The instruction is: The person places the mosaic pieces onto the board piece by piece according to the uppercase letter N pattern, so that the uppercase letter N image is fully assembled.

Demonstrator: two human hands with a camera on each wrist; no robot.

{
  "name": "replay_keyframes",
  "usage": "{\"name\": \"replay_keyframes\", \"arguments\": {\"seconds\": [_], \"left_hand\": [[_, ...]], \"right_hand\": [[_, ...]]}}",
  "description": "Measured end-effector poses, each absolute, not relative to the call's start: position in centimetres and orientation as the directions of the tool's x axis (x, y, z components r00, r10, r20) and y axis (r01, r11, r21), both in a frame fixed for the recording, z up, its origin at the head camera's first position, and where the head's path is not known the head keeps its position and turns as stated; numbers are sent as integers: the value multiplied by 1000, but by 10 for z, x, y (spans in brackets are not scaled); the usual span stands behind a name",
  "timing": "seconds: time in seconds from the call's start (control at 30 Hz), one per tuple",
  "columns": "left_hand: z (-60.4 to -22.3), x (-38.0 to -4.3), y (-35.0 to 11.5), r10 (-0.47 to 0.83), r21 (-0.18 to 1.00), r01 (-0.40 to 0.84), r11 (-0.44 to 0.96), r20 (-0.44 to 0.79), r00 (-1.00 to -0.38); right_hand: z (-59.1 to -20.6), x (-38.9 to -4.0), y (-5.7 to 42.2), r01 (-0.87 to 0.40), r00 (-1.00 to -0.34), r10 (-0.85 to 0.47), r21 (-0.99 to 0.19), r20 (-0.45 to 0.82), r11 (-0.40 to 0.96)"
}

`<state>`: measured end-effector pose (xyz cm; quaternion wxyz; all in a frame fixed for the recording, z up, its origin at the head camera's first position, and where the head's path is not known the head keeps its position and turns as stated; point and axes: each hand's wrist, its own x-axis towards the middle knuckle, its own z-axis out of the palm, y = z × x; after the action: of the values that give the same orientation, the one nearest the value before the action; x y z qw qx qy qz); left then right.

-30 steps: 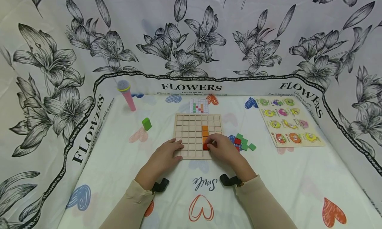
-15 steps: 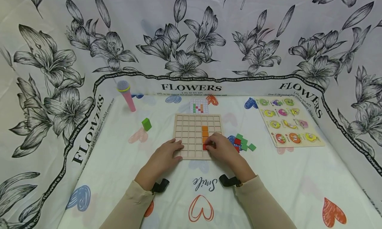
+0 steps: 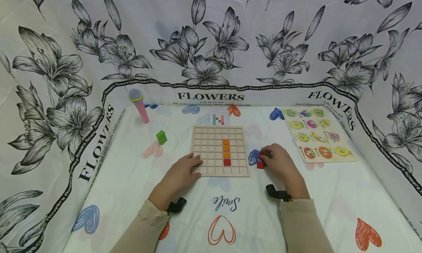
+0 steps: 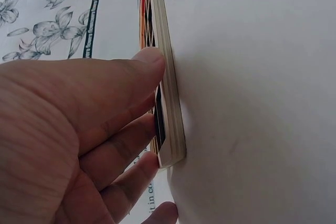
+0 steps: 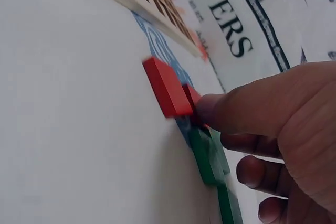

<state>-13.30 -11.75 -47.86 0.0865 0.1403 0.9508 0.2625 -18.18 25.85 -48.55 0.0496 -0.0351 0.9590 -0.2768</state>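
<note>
A wooden grid board (image 3: 207, 136) lies mid-table with a column of orange tiles (image 3: 226, 148) and a red tile (image 3: 227, 162) directly below them. My left hand (image 3: 179, 170) rests at the board's near left corner, its thumb on the edge in the left wrist view. Right of the board, my right hand (image 3: 280, 161) pinches a small red tile (image 5: 191, 94), partly hidden by the thumb. Another red tile (image 5: 168, 87) lies just beside it. Green tiles (image 5: 205, 156) sit under and near the fingers, mostly covered by the hand in the head view.
A pattern card (image 3: 219, 117) lies behind the board. To the left are a pink toy microphone (image 3: 141, 110) and a green block (image 3: 161, 137). A fruit puzzle board (image 3: 319, 136) lies at the right. Floral cloth rises behind the table.
My right hand has left the red tile on the board and moved right to the loose tiles, where it pinches a red tile. The left hand stays at the board.
</note>
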Motion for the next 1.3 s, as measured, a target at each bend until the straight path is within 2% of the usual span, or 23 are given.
{"name": "replay_keyframes", "arguments": {"seconds": [0.17, 0.7, 0.83, 1.0, 1.1, 1.3], "left_hand": [[-479, -133, -118, 312, 515, 224, 827, -89, -946], [-475, -130, -117, 316, 533, 224, 816, -87, -945], [-475, -130, -117, 313, 528, 220, 820, -93, -945], [-473, -131, -116, 301, 526, 202, 826, -107, -948], [-472, -131, -116, 299, 528, 200, 825, -107, -948], [-475, -131, -117, 306, 548, 207, 810, -95, -947]], "right_hand": [[-487, -180, 268, -69, -990, -124, -539, -67, 840], [-483, -176, 256, 22, -984, -83, -570, -157, 821], [-483, -175, 248, 13, -993, -59, -593, -102, 805], [-476, -174, 211, -52, -998, -61, -709, 13, 704], [-468, -176, 180, -85, -994, -109, -754, 18, 652], [-469, -195, 138, -156, -972, -235, -728, -7, 667]]}}
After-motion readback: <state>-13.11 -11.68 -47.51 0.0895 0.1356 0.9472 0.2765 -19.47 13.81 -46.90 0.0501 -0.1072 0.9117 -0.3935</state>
